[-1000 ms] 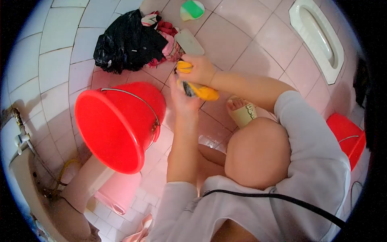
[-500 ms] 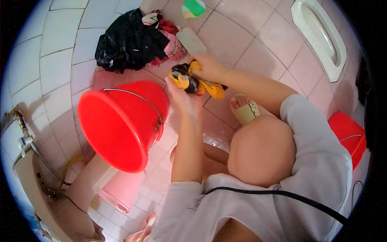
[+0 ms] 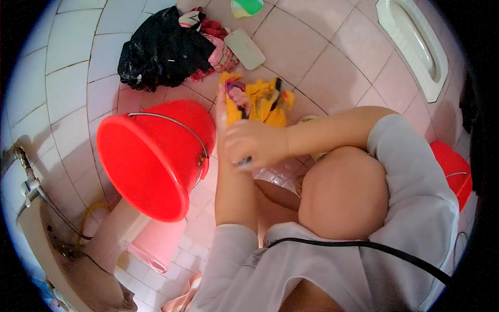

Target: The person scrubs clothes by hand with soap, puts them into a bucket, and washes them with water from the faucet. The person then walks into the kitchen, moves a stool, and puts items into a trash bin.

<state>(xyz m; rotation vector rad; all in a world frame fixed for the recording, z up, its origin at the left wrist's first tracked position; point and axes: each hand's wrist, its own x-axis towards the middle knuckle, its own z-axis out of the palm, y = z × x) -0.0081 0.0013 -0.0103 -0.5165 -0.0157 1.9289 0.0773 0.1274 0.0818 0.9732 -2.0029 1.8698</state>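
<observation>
A wet-looking yellow garment with black and purple patches (image 3: 267,101) hangs bunched above the tiled floor in front of me. My left hand (image 3: 222,108) is behind its left side, partly covered by the cloth, and appears to grip it. My right hand (image 3: 257,144) crosses over my left forearm just below the garment. Its fingers are curled closed around part of the cloth, and a small dark-grey bit pokes out beneath them. Motion smears that hand slightly.
A red bucket (image 3: 200,122) with a wire handle lies tilted at left. Black clothing (image 3: 163,52), pink-red cloth (image 3: 221,49), a pale bar (image 3: 245,49) and a green-white item (image 3: 247,6) lie ahead. A squat toilet (image 3: 410,41) is at right, a sink (image 3: 52,249) at lower left.
My right hand has moved from the garment's upper right down and toward me, across my left forearm. The yellow garment has spread wider and opened out.
</observation>
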